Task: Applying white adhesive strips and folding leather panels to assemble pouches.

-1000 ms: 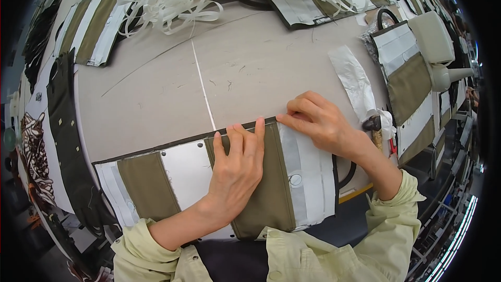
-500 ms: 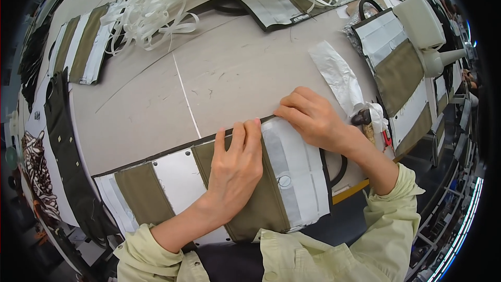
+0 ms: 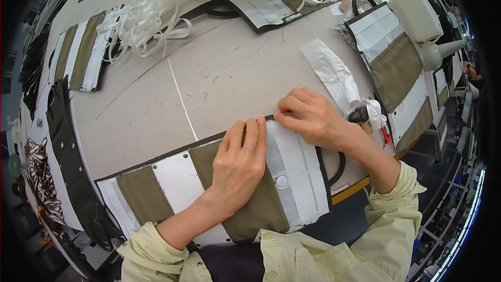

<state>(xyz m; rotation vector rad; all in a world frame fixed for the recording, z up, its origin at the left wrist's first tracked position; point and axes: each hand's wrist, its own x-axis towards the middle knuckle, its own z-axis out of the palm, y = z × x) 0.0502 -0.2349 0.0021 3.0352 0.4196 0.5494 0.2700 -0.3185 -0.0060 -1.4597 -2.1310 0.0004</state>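
Note:
A striped fabric panel point(image 3: 308, 177), olive and white with a dark bound edge, lies slantwise in front of me. Small dark snaps dot it, and a black looped handle point(image 3: 339, 171) sticks out on its right. My left hand point(image 3: 240, 167) rests on the olive band, fingers stretched up to the far edge and pressing there; its thumb is hidden. Just to the right, my right hand point(image 3: 308, 117) has thumb and fingers pinched together at that same dark edge. Whether anything small is between these fingertips is hidden.
White ribbon point(image 3: 151, 21) lies heaped at the far side. Similar striped panels point(image 3: 394, 68) stand right and far left. Near my right wrist are crumpled white paper point(image 3: 330, 70) and a red-handled tool point(image 3: 386, 134). A dark strap piece point(image 3: 70, 162) lies left; a white plastic bottle point(image 3: 416, 15) sits far right.
My left fingers have slid slightly right along the edge and drawn closer together. My right fingers have curled in more tightly. The view has shifted a little; the panel stays nearly in place.

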